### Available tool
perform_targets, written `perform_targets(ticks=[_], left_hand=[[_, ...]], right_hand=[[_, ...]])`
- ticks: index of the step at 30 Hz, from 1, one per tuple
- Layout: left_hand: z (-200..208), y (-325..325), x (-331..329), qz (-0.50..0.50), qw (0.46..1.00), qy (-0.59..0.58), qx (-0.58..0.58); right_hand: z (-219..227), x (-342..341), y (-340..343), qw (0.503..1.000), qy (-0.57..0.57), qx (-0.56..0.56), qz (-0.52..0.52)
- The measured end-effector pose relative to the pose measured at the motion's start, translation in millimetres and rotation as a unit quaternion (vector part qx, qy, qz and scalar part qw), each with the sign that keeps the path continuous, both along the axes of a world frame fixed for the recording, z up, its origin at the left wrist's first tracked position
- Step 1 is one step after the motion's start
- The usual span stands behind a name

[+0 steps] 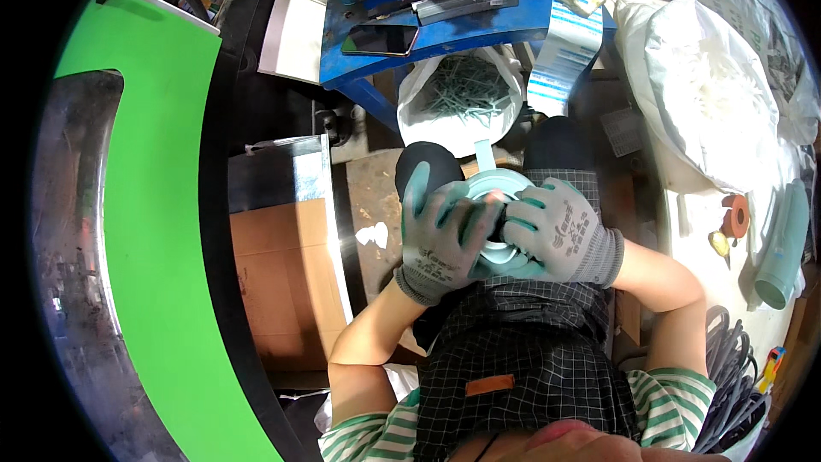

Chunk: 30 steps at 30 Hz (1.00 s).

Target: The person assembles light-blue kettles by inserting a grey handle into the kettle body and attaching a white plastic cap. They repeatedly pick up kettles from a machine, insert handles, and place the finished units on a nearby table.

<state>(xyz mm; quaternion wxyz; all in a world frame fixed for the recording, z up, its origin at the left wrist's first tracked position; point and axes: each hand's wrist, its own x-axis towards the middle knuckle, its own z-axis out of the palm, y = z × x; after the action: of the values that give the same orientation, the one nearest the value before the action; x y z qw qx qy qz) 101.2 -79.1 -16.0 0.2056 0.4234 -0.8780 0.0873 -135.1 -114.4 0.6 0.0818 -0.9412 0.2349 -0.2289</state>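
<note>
Together, the gloved left hand (440, 235) (fingers partly spread) and gloved right hand (558, 229), fingers curled, clasp a pale-teal round plastic part (499, 178) between them, a white bin (434, 132) near its twelve o'clock.

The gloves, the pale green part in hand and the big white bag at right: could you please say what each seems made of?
Gloves: grey knitted fabric, ribbed at the cuffs, with a green, probably rubbery coating.
Pale green part: likely plastic, smooth and evenly coloured.
Bag: probably thin plastic, crinkled.
</note>
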Motion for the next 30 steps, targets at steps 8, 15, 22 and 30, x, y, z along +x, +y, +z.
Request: perform_targets(ticks=[8, 15, 22, 30], left_hand=[[-4, -1, 3, -0.005, 0.999, -0.035, -0.003], [34, -21, -9, -0.027, 0.992, -0.034, 0.122], [62, -67, -25, -0.102, 0.974, -0.167, 0.111], [70, -67, -32, -0.163, 0.927, -0.309, 0.138]], right_hand=[[-8, -3, 1, 0.998, 0.007, -0.060, -0.002], [-13, -4, 6, 0.997, -0.007, -0.072, -0.021], [-16, -12, 7, 0.999, -0.007, -0.052, -0.005], [-12, -14, 4, 0.999, -0.041, -0.001, 0.018]])
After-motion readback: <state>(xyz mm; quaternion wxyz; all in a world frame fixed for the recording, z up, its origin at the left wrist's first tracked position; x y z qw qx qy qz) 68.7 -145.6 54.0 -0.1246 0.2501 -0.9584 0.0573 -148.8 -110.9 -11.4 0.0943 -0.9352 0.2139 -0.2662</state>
